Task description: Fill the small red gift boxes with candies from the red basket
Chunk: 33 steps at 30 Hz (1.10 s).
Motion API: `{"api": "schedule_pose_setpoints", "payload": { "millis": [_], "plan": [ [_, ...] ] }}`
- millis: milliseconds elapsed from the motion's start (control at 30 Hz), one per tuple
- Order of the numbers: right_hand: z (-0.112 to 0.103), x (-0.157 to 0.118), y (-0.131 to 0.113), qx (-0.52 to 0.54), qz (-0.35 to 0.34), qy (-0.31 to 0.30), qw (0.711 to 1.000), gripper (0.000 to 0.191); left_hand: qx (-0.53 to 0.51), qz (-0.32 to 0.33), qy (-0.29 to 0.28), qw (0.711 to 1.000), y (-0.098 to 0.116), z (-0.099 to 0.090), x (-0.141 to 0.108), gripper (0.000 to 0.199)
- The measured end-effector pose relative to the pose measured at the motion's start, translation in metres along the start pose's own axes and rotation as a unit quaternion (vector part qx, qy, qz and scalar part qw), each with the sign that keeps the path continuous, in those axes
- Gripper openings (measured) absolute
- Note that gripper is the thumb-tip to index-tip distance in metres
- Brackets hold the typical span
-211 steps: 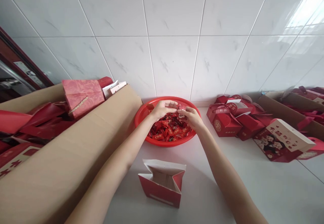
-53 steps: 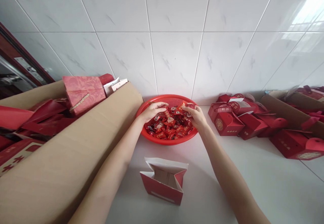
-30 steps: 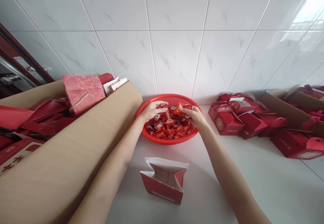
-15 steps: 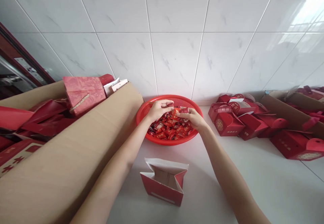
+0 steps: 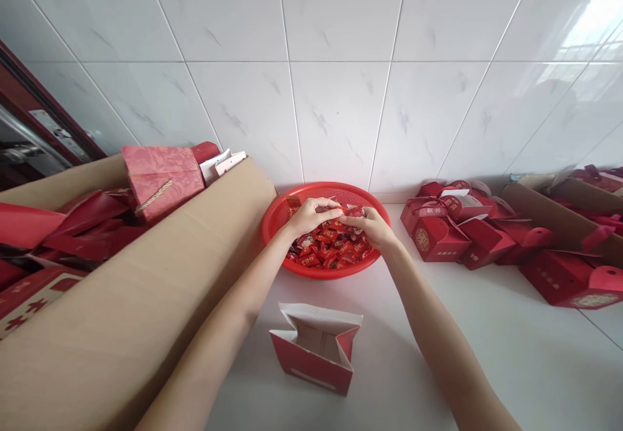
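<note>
A red plastic colander (image 5: 327, 274) holds many wrapped candies (image 5: 326, 249) in red and orange wrappers. Over its middle my right hand (image 5: 374, 227) is closed on several wrapped candies, which show above the thumb and fingers. My left hand (image 5: 310, 217) is closed too, its fingertips meeting the right hand's at an orange-red wrapped candy (image 5: 347, 211). Part of what the fingers grip is hidden. Nearer to me, between my forearms, a small red paper gift bag (image 5: 311, 361) stands upright with its white-lined mouth open; its visible inside shows no candies.
At left a large cardboard box (image 5: 195, 269) holds red bags, including a pink patterned bag (image 5: 163, 181) with a rope handle. To the right stand several red gift boxes (image 5: 440, 239), beside another cardboard box (image 5: 535, 207). A tiled wall (image 5: 335, 113) rises behind the colander.
My left hand has moved slightly right and down, bringing its fingertips and candy to my right hand. The right hand, colander and paper bag have stayed in place.
</note>
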State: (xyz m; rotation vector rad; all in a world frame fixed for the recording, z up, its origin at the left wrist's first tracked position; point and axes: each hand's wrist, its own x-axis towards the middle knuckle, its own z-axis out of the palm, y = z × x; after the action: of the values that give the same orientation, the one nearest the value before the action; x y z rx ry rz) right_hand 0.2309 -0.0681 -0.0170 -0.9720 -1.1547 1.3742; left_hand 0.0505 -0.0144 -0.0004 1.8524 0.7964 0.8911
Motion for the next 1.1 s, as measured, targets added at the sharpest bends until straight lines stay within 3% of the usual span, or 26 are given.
{"api": "schedule_pose_setpoints", "payload": {
  "millis": [300, 533, 733, 1100],
  "plan": [
    [0.001, 0.001, 0.000, 0.018, -0.016, 0.015, 1.000, 0.037, -0.038, -0.016, 0.031, 0.999, 0.001, 0.002, 0.000, 0.036],
    [0.001, 0.002, 0.000, 0.037, -0.033, 0.085, 0.995, 0.036, -0.105, -0.043, 0.046, 0.992, 0.005, 0.000, -0.003, 0.035],
    [0.000, 0.003, 0.000, 0.011, -0.029, 0.050, 0.998, 0.039, -0.115, -0.027, 0.081, 0.990, 0.007, 0.004, 0.004, 0.038],
    [0.001, 0.001, -0.001, 0.023, -0.062, 0.081, 0.995, 0.039, -0.159, -0.043, 0.042, 0.985, 0.011, 0.008, 0.014, 0.044]
  ]
}}
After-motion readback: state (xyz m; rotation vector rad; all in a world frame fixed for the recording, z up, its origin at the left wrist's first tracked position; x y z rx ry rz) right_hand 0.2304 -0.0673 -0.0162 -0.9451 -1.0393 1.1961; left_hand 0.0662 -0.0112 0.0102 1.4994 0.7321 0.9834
